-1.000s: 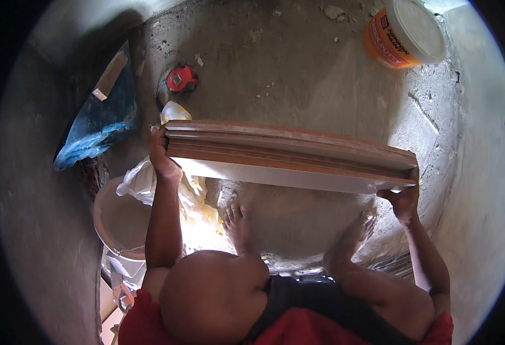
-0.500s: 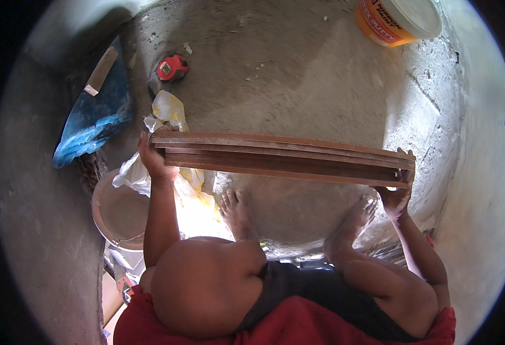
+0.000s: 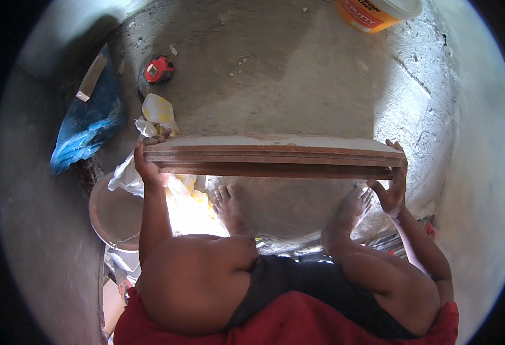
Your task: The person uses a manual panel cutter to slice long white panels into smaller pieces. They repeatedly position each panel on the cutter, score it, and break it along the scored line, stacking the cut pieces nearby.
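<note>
A long stack of flat brown-edged slabs (image 3: pixel 275 155) is held crosswise in front of me, above my feet. Its upper face looks pale and dusty, and a dark gap runs between the lower layers. My left hand (image 3: pixel 150 164) grips the left end, its fingers over the top and its thumb side below. At the other end my right hand (image 3: pixel 393 184) holds the right corner, fingers up along the edge and thumb spread beneath. I cannot make out the slabs' exact material.
A bucket (image 3: pixel 94 215) stands at the left beside a crumpled white-and-yellow bag (image 3: pixel 159 109). Farther off lie a red tape measure (image 3: pixel 159 70) and a blue plastic sheet (image 3: pixel 86 123) with a strip of board (image 3: pixel 94 75). An orange tub (image 3: pixel 361 14) is at the far right.
The stack has tilted, showing more of its pale upper face and less of the gap below. It has shifted slightly left in the view, with both hands still on its ends.
</note>
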`<action>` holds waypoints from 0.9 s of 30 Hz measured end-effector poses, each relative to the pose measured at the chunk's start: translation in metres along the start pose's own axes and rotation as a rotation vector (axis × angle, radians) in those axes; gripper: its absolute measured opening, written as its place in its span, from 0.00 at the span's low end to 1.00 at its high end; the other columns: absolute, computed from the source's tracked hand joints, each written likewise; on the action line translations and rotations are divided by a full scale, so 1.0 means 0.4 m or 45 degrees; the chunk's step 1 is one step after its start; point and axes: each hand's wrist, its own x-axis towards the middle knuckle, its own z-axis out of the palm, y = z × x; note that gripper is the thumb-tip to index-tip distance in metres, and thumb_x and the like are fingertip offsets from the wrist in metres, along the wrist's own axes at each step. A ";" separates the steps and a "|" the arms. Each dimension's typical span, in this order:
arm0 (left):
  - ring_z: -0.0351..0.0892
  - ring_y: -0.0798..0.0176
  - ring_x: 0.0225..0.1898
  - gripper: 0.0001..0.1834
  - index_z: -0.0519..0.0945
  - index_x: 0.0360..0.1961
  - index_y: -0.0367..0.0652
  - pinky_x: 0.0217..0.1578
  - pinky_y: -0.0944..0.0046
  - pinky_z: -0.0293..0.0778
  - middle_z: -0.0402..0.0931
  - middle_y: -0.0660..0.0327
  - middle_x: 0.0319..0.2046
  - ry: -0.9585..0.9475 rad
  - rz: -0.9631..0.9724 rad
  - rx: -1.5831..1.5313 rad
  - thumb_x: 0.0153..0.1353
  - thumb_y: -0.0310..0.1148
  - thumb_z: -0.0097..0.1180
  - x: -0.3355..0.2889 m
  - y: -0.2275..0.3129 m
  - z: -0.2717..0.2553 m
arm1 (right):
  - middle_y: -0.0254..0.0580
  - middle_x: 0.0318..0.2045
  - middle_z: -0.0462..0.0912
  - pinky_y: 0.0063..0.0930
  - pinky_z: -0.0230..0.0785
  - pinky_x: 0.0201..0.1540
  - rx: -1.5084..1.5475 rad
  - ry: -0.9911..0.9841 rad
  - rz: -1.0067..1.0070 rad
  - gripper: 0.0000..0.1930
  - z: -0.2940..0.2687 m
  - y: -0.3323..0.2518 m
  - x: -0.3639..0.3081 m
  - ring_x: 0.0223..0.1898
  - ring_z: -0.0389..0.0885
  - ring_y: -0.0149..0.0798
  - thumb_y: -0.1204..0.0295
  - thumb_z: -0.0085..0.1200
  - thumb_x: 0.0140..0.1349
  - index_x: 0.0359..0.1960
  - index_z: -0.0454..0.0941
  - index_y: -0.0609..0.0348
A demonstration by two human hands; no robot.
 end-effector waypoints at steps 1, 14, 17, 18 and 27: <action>0.75 0.46 0.49 0.23 0.74 0.36 0.38 0.56 0.48 0.65 0.77 0.49 0.39 -0.008 -0.006 -0.010 0.63 0.51 0.44 -0.003 -0.003 -0.014 | 0.58 0.65 0.53 0.45 0.62 0.62 0.038 -0.012 0.037 0.48 -0.003 -0.003 -0.005 0.67 0.55 0.55 0.57 0.66 0.51 0.68 0.49 0.58; 0.59 0.46 0.65 0.43 0.62 0.63 0.31 0.66 0.45 0.52 0.61 0.46 0.63 -0.054 -0.128 0.148 0.62 0.62 0.34 -0.013 0.002 0.025 | 0.55 0.65 0.60 0.38 0.53 0.67 0.292 0.059 0.797 0.53 -0.003 -0.050 -0.047 0.66 0.60 0.49 0.57 0.71 0.44 0.69 0.50 0.57; 0.56 0.49 0.66 0.43 0.57 0.67 0.39 0.65 0.46 0.54 0.56 0.50 0.67 -0.025 -0.242 0.260 0.61 0.63 0.39 -0.024 0.038 0.046 | 0.56 0.64 0.61 0.39 0.51 0.68 0.336 0.202 0.763 0.54 0.023 -0.035 -0.064 0.67 0.57 0.50 0.54 0.71 0.44 0.69 0.49 0.57; 0.57 0.49 0.66 0.44 0.56 0.67 0.40 0.64 0.46 0.54 0.57 0.50 0.66 -0.097 -0.279 0.238 0.61 0.64 0.39 -0.026 0.046 0.050 | 0.54 0.65 0.60 0.44 0.51 0.69 0.407 0.235 0.719 0.55 0.029 -0.024 -0.065 0.68 0.56 0.51 0.45 0.68 0.43 0.69 0.51 0.57; 0.66 0.52 0.59 0.37 0.68 0.58 0.42 0.59 0.50 0.60 0.67 0.54 0.59 -0.084 -0.140 0.572 0.56 0.58 0.48 0.007 0.040 0.065 | 0.52 0.65 0.61 0.48 0.51 0.68 0.411 0.180 0.580 0.54 0.044 0.031 -0.090 0.68 0.56 0.52 0.38 0.63 0.42 0.69 0.53 0.49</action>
